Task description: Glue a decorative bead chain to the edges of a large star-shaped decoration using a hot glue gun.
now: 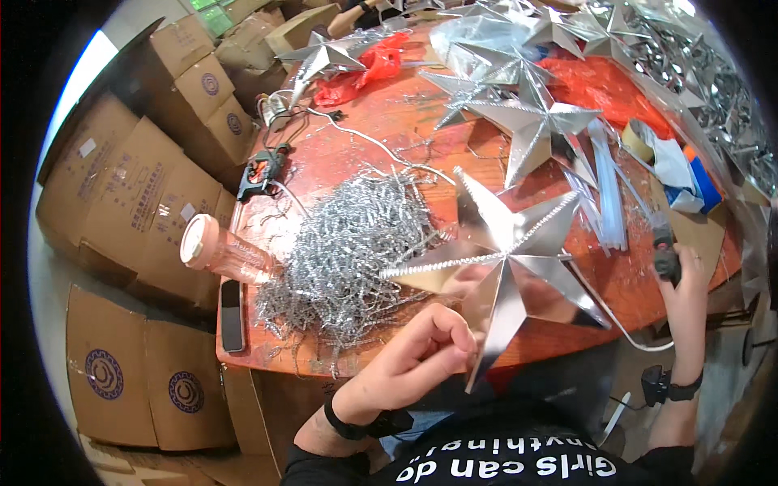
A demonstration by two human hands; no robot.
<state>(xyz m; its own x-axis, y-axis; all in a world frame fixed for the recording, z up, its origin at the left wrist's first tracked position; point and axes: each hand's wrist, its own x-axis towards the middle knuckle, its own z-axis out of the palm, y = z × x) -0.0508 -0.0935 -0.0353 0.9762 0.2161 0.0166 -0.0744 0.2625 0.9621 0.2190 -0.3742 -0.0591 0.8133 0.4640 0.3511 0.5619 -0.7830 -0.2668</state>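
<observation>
A mirror-silver five-pointed star (506, 300) is held up over the near table edge. Its lower edge is pinched by my left hand (417, 352), fingers curled closed. Sparkly silver trim runs along two of its ridges, on the left and upper right arms. My right hand (689, 283), at the right table edge, is wrapped round the dark handle of a glue gun (666, 255), whose tip points away from me. Left of the star lies a big tangled heap of silver tinsel strands (348, 251). Clear glue sticks (608, 190) lie beyond the star on the right.
More silver stars (535, 117) cover the far table, among red plastic bags (608, 89). Tape rolls (640, 139) lie at the right. A tumbler (227, 251), a phone (232, 316) and a power strip (263, 172) sit at the left. Cartons (146, 202) stack beside the table.
</observation>
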